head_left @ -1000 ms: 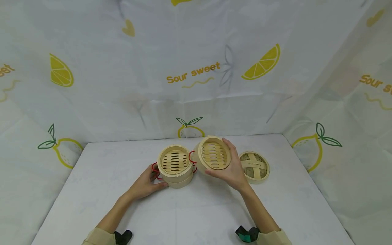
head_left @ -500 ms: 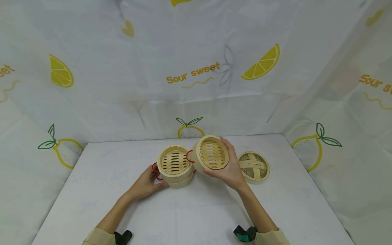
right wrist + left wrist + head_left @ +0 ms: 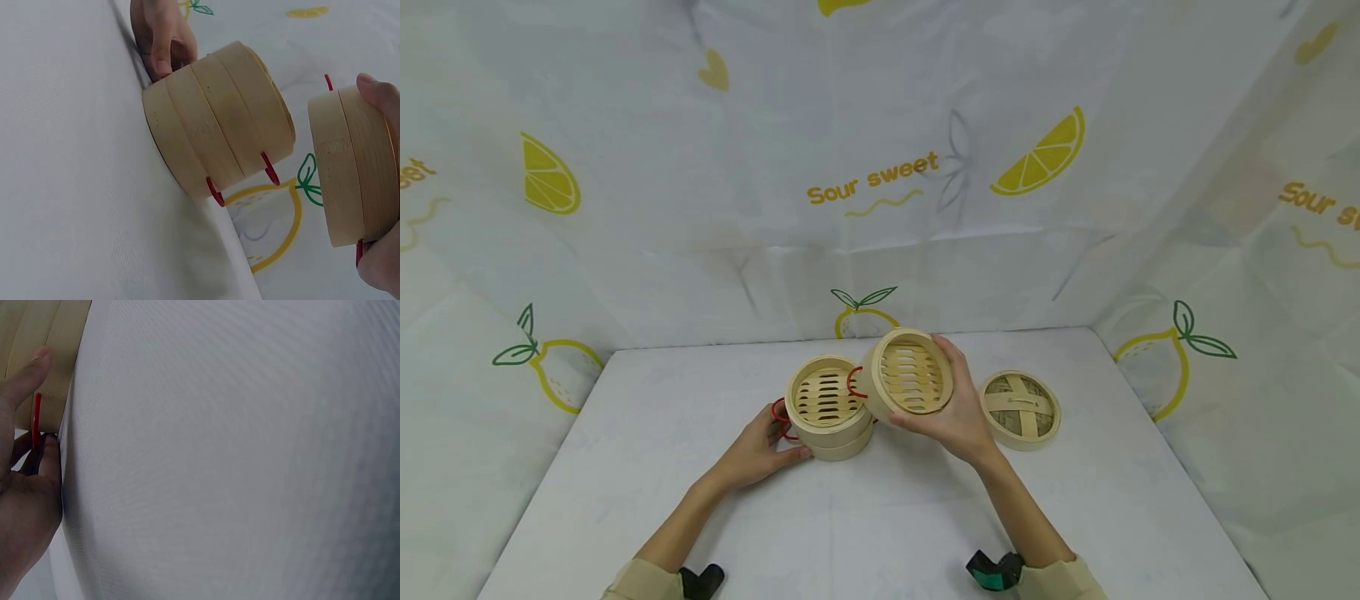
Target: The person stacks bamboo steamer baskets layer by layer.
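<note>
Two bamboo steamer baskets (image 3: 833, 429) with red loop handles stand stacked on the table, slats showing on top. My left hand (image 3: 761, 450) grips the stack at its lower left, thumb on the near side; in the left wrist view the thumb lies on the bamboo wall (image 3: 64, 375) beside a red handle. My right hand (image 3: 958, 417) holds a third steamer basket (image 3: 880, 375) in the air, tilted, just right of the stack and overlapping its rim in the head view. The right wrist view shows a gap between the held basket (image 3: 337, 169) and the stack (image 3: 212, 119).
A round woven bamboo lid (image 3: 1021, 408) with crossed strips lies on the white table (image 3: 850, 533), right of my right hand. White cloth (image 3: 700, 250) printed with lemons surrounds the table at the back and sides.
My right hand has moved a little left with the held basket, bringing it over the stack's right edge in the head view. The left hand and stack stay put.
</note>
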A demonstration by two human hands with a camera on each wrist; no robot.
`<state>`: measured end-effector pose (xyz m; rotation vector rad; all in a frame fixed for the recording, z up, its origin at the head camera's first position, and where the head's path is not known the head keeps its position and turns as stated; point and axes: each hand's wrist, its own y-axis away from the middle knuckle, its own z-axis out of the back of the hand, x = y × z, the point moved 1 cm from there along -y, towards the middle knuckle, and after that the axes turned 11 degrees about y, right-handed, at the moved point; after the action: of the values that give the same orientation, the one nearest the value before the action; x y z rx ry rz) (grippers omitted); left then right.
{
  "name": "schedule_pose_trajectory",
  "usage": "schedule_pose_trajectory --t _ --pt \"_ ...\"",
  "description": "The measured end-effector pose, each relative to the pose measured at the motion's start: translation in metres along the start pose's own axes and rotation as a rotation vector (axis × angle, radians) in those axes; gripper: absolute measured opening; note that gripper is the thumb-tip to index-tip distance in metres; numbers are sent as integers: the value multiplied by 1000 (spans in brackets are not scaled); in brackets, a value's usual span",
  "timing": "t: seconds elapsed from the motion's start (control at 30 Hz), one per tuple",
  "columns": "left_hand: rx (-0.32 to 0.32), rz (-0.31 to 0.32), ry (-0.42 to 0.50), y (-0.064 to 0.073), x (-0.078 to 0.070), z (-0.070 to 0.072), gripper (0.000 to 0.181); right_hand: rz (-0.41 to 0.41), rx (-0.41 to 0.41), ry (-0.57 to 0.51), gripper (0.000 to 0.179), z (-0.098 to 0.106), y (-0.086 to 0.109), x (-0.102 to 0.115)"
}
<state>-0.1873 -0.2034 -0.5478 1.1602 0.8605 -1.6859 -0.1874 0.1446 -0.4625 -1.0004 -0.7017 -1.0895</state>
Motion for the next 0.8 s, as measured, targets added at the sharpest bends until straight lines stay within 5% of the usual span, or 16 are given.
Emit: schedule_pose_trajectory --t 0.8 --pt "-3 13 -9 0 -1 0 92 31 26 -31 132 -14 -5 11"
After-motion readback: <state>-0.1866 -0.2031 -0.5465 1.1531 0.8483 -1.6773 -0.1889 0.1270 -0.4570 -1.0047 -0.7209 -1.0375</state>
